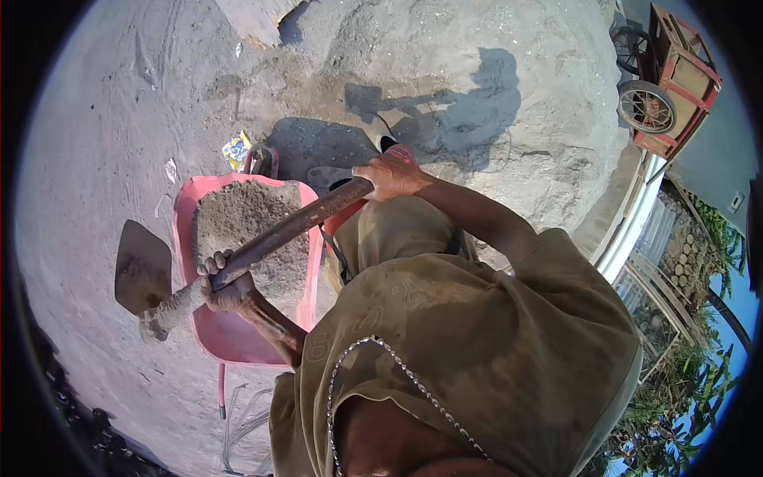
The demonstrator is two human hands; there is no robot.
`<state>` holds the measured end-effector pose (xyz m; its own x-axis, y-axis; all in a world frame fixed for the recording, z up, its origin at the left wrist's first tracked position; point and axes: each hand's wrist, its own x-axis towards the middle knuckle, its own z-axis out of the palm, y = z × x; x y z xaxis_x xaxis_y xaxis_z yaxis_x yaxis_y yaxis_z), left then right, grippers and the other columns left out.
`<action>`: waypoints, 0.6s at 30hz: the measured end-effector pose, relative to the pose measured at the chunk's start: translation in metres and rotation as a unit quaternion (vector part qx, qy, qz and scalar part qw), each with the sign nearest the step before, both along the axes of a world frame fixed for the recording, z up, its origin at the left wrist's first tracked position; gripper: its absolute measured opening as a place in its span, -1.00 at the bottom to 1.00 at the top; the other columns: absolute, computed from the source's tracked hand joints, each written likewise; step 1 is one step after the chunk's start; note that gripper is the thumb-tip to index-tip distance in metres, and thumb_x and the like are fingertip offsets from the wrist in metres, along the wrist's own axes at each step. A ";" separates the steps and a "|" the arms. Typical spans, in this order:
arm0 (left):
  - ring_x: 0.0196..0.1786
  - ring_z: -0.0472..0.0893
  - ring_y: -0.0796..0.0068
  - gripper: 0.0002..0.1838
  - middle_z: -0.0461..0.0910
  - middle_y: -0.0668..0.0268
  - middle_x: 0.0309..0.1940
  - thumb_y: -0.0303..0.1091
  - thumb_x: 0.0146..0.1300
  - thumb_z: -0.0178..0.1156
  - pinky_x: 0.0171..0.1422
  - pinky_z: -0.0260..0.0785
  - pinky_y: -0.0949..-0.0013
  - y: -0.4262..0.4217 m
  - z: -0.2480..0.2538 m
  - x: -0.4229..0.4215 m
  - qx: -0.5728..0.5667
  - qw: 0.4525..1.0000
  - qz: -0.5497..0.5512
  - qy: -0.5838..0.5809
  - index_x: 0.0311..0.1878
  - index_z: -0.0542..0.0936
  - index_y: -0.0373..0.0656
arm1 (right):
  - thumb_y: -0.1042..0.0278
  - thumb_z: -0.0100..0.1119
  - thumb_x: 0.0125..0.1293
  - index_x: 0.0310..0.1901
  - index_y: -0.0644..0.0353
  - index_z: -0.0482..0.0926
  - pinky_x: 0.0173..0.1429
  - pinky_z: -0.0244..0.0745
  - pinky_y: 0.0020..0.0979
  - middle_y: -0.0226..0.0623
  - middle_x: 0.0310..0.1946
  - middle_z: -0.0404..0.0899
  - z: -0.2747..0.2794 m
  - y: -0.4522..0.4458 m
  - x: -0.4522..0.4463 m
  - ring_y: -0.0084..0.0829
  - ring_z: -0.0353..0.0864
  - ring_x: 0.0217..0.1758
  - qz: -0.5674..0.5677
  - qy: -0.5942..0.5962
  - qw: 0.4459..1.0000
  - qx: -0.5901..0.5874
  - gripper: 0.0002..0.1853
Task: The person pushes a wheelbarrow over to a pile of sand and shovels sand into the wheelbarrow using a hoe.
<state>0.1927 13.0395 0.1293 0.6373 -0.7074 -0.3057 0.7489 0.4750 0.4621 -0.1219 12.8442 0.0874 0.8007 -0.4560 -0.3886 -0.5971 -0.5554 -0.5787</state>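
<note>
My left hand [228, 285] is wrapped round the lower part of a shovel [294, 226], close to its blade. My right hand [391, 175] grips the upper end of the same handle. The shovel slants over a pink wheelbarrow [306, 298], and its blade [143, 266] hangs past the far left rim. A heap of grey-brown sand [250, 207] lies in the tray, whose lower part shows bare pink. Grey material coats the shovel's neck and my left hand. No load can be made out on the blade.
A large pale sand pile [548, 119] rises beyond my feet, with shadows on it. A blue-and-yellow wrapper [237, 151] lies by the wheelbarrow's wheel. Loose wire [238, 429] is on the ground at the lower left. A red wooden cart [683, 79] stands at the upper right.
</note>
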 end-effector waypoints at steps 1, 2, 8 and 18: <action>-0.33 0.40 0.36 -0.86 0.39 0.29 -0.48 -0.32 0.03 0.11 0.01 0.23 0.17 -0.024 0.012 0.003 -0.001 1.000 -0.020 -0.023 -0.37 0.45 -0.15 | 0.04 0.32 -0.13 -0.06 0.11 0.48 -0.20 0.44 -0.19 -0.14 -0.34 0.56 -0.012 0.003 -0.004 -0.08 0.56 -0.26 -0.040 -0.015 0.999 -0.025 -0.44; -0.33 0.39 0.35 -0.83 0.38 0.29 -0.48 -0.31 0.01 0.12 0.03 0.22 0.15 -0.044 0.025 0.009 -0.017 0.998 -0.047 -0.036 -0.35 0.44 -0.16 | 0.02 0.32 -0.14 -0.06 0.11 0.48 -0.21 0.44 -0.19 -0.14 -0.36 0.57 -0.020 0.007 -0.005 -0.08 0.56 -0.28 -0.076 -0.029 0.996 -0.048 -0.42; -0.26 0.40 0.23 -0.63 0.39 0.19 -0.37 -0.19 -0.02 0.15 0.11 0.18 -0.01 -0.181 0.097 0.019 -0.118 0.967 -0.158 -0.158 -0.23 0.42 -0.27 | 0.22 0.23 -0.10 -0.20 0.15 0.50 -0.33 0.44 -0.16 -0.09 -0.51 0.56 0.030 -0.061 0.035 -0.06 0.56 -0.44 -0.115 -0.140 0.983 0.035 -0.62; 0.08 0.40 0.14 -0.51 0.39 0.07 0.04 -0.08 0.30 -0.07 0.17 0.22 0.04 -0.286 -0.013 -0.143 0.283 0.856 -0.372 -0.222 0.20 0.25 -0.13 | 0.23 0.20 -0.17 -0.16 0.31 0.45 -0.28 0.48 -0.21 -0.04 -0.50 0.55 -0.044 -0.098 -0.229 -0.06 0.56 -0.40 -0.267 -0.003 0.963 -0.031 -0.52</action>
